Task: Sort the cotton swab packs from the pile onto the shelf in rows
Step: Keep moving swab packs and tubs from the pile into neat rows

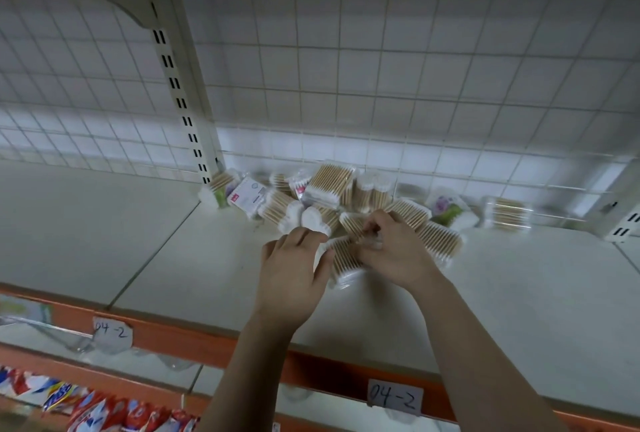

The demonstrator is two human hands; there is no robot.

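A pile of cotton swab packs [332, 189], clear plastic with wooden sticks and white tips, lies against the wire back of the white shelf [156, 258]. One pack [344, 260] lies at the front of the pile between both hands. My left hand [294, 272] touches its left end, fingers bent over the white tips. My right hand [391, 248] has its fingers curled round the pack's upper right part. Another pack [440, 241] lies just right of that hand.
A white slotted upright [180, 99] stands at the pile's left end, a bracket [623, 220] at the far right. The shelf's orange front edge [180, 334] carries labels reading 04-2. Coloured snack bags [104, 411] hang below at bottom left.
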